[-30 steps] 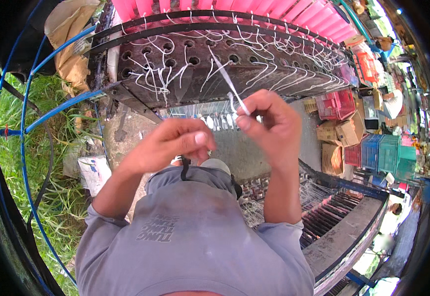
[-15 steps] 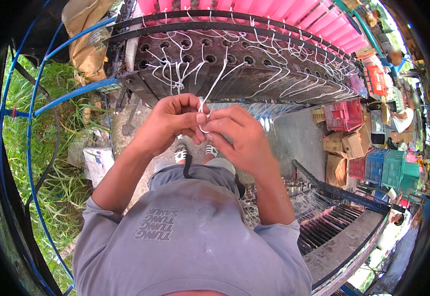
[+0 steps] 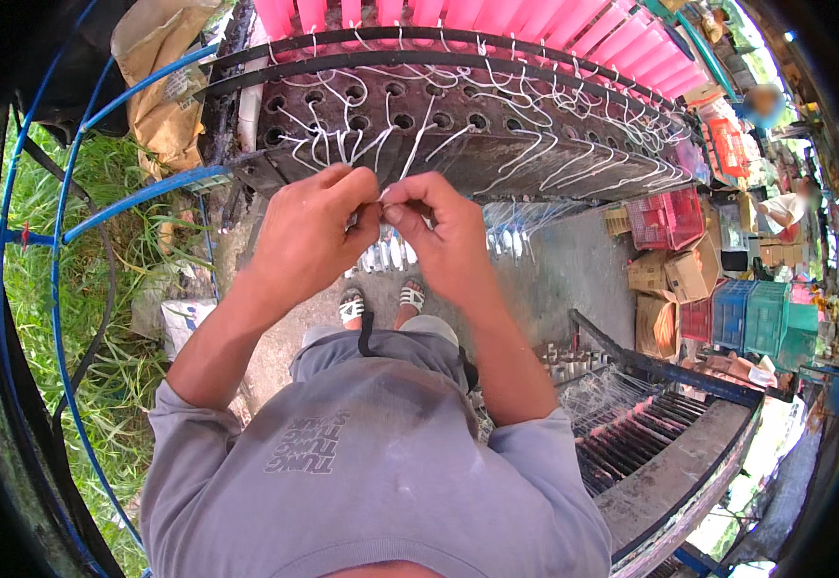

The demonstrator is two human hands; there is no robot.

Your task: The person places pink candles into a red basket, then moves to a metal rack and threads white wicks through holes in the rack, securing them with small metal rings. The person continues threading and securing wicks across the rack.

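Note:
My left hand [image 3: 315, 229] and my right hand [image 3: 439, 231] meet just in front of a dark metal block [image 3: 535, 166] with rows of round holes. Both are closed in a pinch, fingertips almost touching. A white string [image 3: 419, 152] comes down from one hole to the fingers; its end is hidden between them. To the left, several more strings [image 3: 350, 143] from other holes gather behind my left hand. Further right, loose string ends [image 3: 588, 175] hang over the block's front edge. Above it, pink candle-like rods [image 3: 482, 13] stand in a row behind two dark bars [image 3: 419, 60], trailing white strings.
A second slatted rack [image 3: 665, 472] with a dark frame stands at the lower right. Cardboard boxes [image 3: 655, 326] and plastic crates [image 3: 766, 316] are stacked on the right. Blue bent tubing [image 3: 140, 204] and grass [image 3: 92, 318] lie left. Another person [image 3: 784, 207] is at the far right.
My hands have risen slightly toward the block, and my left hand has turned its back upward. The bunched strings at left have spread apart. The string stays at my fingers.

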